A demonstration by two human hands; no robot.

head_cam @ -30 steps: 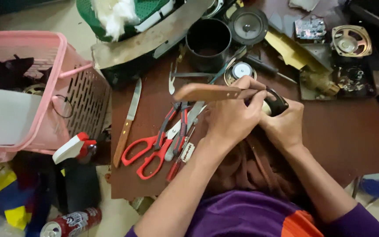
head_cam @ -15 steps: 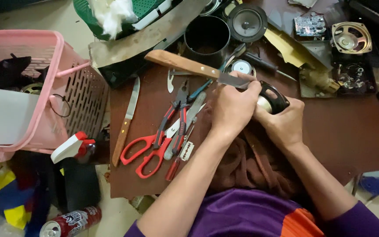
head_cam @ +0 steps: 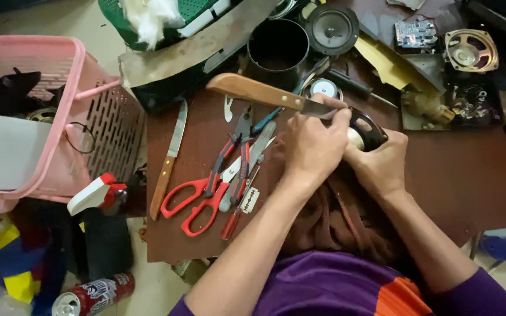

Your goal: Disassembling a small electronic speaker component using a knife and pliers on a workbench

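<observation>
My left hand (head_cam: 310, 145) grips the blade of a wooden-handled knife (head_cam: 253, 92), its handle pointing up and left. The blade tip meets a small round black speaker part (head_cam: 368, 130) that my right hand (head_cam: 382, 167) holds from below and right. Both hands are pressed together over a brown board (head_cam: 475, 181) that serves as a work surface. Much of the speaker part is hidden by my fingers.
Left of my hands lie red scissors (head_cam: 197, 196), pliers (head_cam: 234, 153), a razor blade (head_cam: 249, 201) and a second knife (head_cam: 168, 161). A pink basket (head_cam: 98, 126) stands at the left. A black pot (head_cam: 276, 50), loose speakers (head_cam: 469, 50) and a circuit board (head_cam: 414, 32) sit behind.
The knife has swung: its handle rose from lying across my hands to pointing up-left, and it stays there. Both hands remain on the speaker part.
</observation>
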